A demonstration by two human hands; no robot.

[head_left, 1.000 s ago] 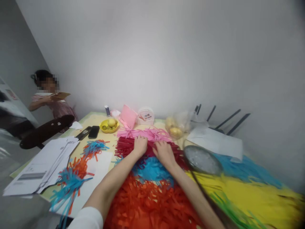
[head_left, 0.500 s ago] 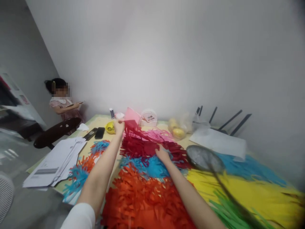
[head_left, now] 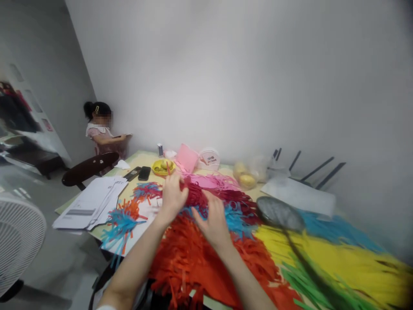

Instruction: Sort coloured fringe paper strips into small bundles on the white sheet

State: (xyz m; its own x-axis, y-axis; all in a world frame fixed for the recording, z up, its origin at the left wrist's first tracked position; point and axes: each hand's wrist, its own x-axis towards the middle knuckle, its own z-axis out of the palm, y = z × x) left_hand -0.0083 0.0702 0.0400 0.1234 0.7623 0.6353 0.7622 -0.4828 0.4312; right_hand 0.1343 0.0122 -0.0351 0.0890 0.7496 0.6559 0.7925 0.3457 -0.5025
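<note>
My left hand (head_left: 173,196) is closed on a bunch of dark red paper strips (head_left: 196,194) and holds it above the table. My right hand (head_left: 212,219) hovers just right of it over the blue strips (head_left: 237,219), fingers apart and partly curled, touching the red bunch. More dark red strips (head_left: 237,199) lie behind. An orange fringe pile (head_left: 190,258) spreads under my forearms. Pink strips (head_left: 211,181) lie farther back.
Yellow strips (head_left: 325,254) and green strips (head_left: 303,280) cover the right side, with a grey round lid (head_left: 279,213) on them. White papers (head_left: 93,202), phones (head_left: 144,173), a yellow fruit bowl (head_left: 162,166), a pink box (head_left: 187,158). A child (head_left: 103,133) sits far left; fan (head_left: 16,241).
My left hand came back from its far reach, pulling the red strips toward me. My right hand moved nearer too. The view swung left, bringing a fan into sight.
</note>
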